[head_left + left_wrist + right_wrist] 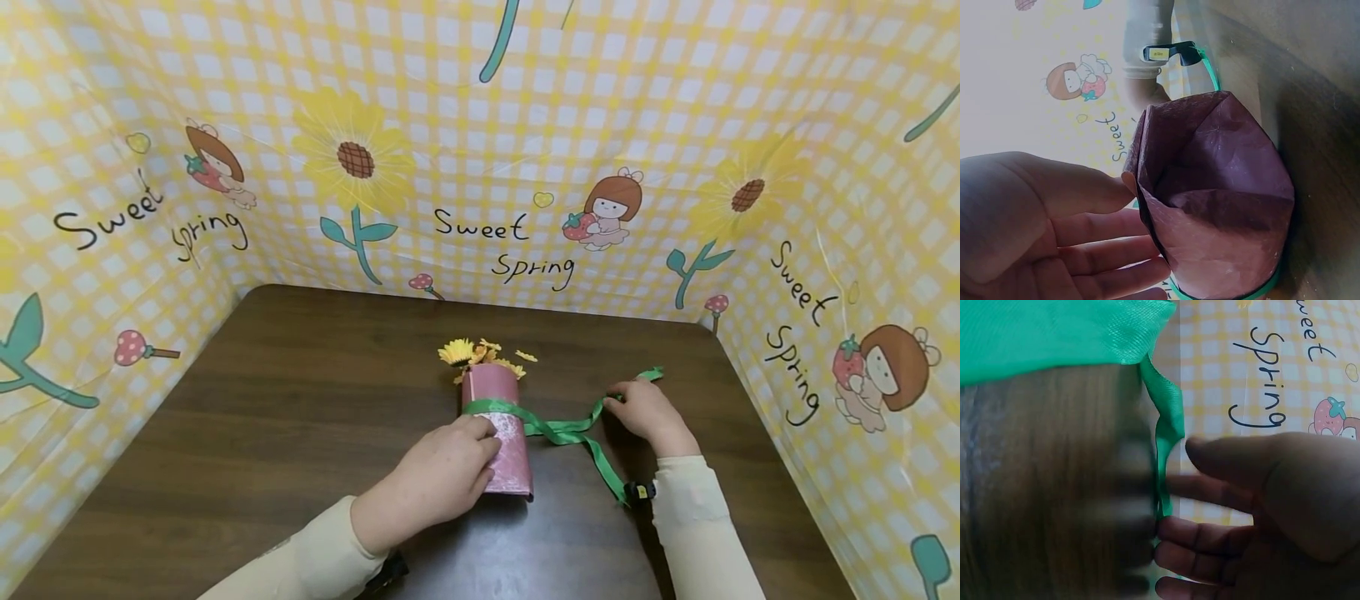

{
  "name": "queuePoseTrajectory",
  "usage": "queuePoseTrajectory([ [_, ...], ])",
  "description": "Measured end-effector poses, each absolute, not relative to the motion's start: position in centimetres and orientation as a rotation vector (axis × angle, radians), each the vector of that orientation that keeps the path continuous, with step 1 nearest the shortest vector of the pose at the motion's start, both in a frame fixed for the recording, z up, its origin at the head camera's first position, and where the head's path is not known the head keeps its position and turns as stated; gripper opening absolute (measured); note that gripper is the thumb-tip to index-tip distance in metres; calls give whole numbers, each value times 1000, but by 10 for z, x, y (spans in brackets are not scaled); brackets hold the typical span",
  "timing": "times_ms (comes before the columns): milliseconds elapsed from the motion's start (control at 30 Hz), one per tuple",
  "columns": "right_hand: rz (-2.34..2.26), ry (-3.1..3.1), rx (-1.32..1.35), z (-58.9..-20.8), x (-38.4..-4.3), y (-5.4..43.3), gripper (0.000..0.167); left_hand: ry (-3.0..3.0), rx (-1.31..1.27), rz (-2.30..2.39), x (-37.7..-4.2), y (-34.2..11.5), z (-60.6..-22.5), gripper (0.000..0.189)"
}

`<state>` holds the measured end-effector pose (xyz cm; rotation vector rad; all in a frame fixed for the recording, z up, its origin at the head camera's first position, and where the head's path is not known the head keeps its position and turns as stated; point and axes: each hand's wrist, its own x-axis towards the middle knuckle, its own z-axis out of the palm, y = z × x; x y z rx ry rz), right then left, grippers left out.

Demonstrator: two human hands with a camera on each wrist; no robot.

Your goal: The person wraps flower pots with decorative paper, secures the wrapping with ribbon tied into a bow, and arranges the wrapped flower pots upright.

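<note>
In the head view a bouquet wrapped in pink paper (491,383) lies on the table, with yellow flowers (457,352) at its far end. A green ribbon (558,429) goes round the wrapping, and its two tails cross and trail to the right. My left hand (435,467) rests on the near part of the wrapping. Up close, the left thumb touches the edge of the paper's open end (1229,150), while the other fingers lie extended along its side. My right hand (648,408) is at the far ribbon tail, fingertips against the ribbon (1169,412), thumb and index finger apart.
The brown table (300,400) is bordered by a yellow checked cloth (480,167) at the back and both sides. The nearer ribbon tail reaches a black wrist strap (640,492) on the right arm.
</note>
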<state>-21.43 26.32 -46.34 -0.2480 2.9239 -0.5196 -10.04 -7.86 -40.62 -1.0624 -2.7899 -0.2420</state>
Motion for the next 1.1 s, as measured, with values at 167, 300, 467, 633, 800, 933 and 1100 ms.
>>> queuePoseTrajectory([
  [167,-603,2961,-160,-458,-215,266,31,-2814,-1048,-250,-97,-76,-406,29],
  [300,-784,3038,-207,-449,-212,263,37,-2810,-1057,-250,-96,-73,-407,28],
  [467,-1156,3026,-357,-423,-209,230,49,-2803,-1052,-239,-95,-73,-405,28],
  [633,-1368,2962,-686,-383,-202,177,42,-2792,-1044,-223,-95,-75,-405,29],
  [800,-1345,2816,-987,-350,-192,122,36,-2784,-1055,-213,-96,-76,-405,29],
  [933,-1197,2627,-1229,-335,-184,85,33,-2736,-1050,-191,-95,-77,-407,26],
  [1100,-891,2514,-1486,-324,-175,68,33,-2629,-1054,-195,-94,-76,-410,18],
])
